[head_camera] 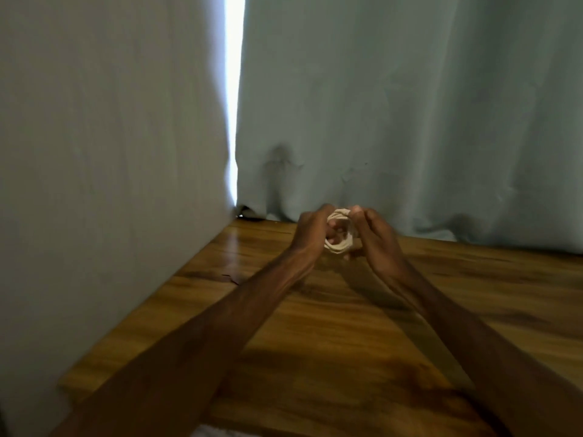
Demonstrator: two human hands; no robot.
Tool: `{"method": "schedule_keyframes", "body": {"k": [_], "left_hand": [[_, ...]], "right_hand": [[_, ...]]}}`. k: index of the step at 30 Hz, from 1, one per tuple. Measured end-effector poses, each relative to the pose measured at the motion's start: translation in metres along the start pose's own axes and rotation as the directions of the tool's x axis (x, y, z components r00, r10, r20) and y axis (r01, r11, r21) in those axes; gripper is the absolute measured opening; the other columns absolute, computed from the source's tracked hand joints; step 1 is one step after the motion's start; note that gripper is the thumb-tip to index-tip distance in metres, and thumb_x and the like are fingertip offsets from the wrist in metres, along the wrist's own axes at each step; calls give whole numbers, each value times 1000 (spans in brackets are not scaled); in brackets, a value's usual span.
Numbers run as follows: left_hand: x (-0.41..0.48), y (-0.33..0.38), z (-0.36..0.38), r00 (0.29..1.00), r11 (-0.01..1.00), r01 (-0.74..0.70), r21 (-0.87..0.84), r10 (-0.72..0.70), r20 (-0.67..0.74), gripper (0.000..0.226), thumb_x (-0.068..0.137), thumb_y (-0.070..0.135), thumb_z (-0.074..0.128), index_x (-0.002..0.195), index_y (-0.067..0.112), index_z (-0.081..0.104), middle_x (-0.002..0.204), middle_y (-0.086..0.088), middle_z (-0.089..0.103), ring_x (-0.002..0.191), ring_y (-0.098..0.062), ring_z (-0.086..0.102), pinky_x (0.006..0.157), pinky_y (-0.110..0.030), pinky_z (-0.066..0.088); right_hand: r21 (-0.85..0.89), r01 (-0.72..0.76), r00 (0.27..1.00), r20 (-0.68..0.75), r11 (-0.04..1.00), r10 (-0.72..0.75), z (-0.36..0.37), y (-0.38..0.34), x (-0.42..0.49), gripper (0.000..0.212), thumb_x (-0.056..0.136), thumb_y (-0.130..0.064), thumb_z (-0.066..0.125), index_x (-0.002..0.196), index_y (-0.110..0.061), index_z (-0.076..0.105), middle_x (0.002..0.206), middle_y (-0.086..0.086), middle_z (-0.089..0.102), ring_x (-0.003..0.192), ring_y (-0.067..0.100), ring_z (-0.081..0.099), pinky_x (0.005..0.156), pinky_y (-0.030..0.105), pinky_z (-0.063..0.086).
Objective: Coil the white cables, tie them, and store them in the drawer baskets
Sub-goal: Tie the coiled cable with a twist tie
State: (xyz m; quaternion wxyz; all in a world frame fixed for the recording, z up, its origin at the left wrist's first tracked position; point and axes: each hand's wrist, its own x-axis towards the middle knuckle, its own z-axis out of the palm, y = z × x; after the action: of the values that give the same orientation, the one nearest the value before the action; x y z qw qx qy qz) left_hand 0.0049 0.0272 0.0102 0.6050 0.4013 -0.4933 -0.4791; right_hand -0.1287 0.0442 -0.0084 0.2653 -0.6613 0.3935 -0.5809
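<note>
Two curtains point(410, 105) hang at the far and left edges of one wooden table point(347, 326), its top bare. Above the far edge, left hand point(310, 230) and right hand point(375, 234) both pinch one coiled white cable point(339, 246).

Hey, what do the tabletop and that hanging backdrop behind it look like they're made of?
The tabletop looks like wood or a wood-look laminate: brown grain streaks, with a glossy finish that mirrors the light. The backdrop looks like matte woven cloth, probably a curtain: pale grey-green, falling in soft folds and bunching where it meets the table, with daylight through a gap. Blur leaves the weave unclear.
</note>
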Motion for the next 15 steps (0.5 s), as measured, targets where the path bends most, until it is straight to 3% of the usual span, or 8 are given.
{"method": "schedule_keyframes", "body": {"k": [2, 4, 7, 9, 11, 15], "left_hand": [[12, 4, -30, 997, 999, -35, -20, 33, -65, 41, 98, 20, 52, 57, 13, 53, 39, 4, 46, 34, -11, 43, 45, -21, 36], [25, 9, -61, 986, 997, -53, -54, 44, -164, 43, 98, 17, 52, 56, 11, 50, 37, 4, 45, 31, -11, 40, 41, -19, 34], [39, 10, -102, 963, 996, -74, -53, 58, -263, 40, 96, 16, 54, 56, 10, 51, 41, 1, 45, 36, -16, 42, 43, -22, 36], [43, 6, -119, 957, 997, -79, -24, 69, -282, 39, 96, 16, 53, 57, 9, 53, 42, 0, 47, 37, -15, 44, 44, -22, 38], [48, 4, -130, 955, 996, -84, -13, 76, -288, 37, 95, 17, 54, 60, 9, 56, 46, -1, 51, 40, -14, 46, 47, -23, 39], [51, 7, -139, 951, 994, -108, -9, 101, -291, 36, 95, 15, 53, 59, 9, 55, 45, 1, 52, 41, -15, 48, 48, -25, 40]], "right_hand": [[107, -131, 990, 57, 986, 126, 25, 0, 7, 40, 109, -42, 40, 118, -12, 64, 104, 7, 74, 90, 21, 72, 58, 34, 58], [86, -201, 974, 124, 976, 189, 46, 6, 7, 32, 108, -37, 45, 109, -13, 66, 100, 12, 71, 91, 27, 68, 58, 34, 56], [-204, -67, 924, 356, 977, 138, 73, 9, -5, 22, 103, -36, 57, 107, -21, 73, 93, -3, 75, 78, 12, 70, 61, 27, 55], [-311, 89, 872, 483, 946, 76, 91, 7, -5, 18, 100, -33, 62, 112, -24, 74, 104, -11, 74, 90, 2, 68, 74, 20, 54], [-343, 203, 820, 572, 917, 33, 107, 1, -1, 17, 100, -34, 62, 111, -27, 74, 108, -15, 73, 98, -2, 65, 82, 20, 51], [-309, 306, 731, 682, 900, -15, 121, -5, 3, 13, 96, -36, 70, 104, -29, 78, 101, -17, 75, 95, -3, 67, 78, 13, 50]]}}
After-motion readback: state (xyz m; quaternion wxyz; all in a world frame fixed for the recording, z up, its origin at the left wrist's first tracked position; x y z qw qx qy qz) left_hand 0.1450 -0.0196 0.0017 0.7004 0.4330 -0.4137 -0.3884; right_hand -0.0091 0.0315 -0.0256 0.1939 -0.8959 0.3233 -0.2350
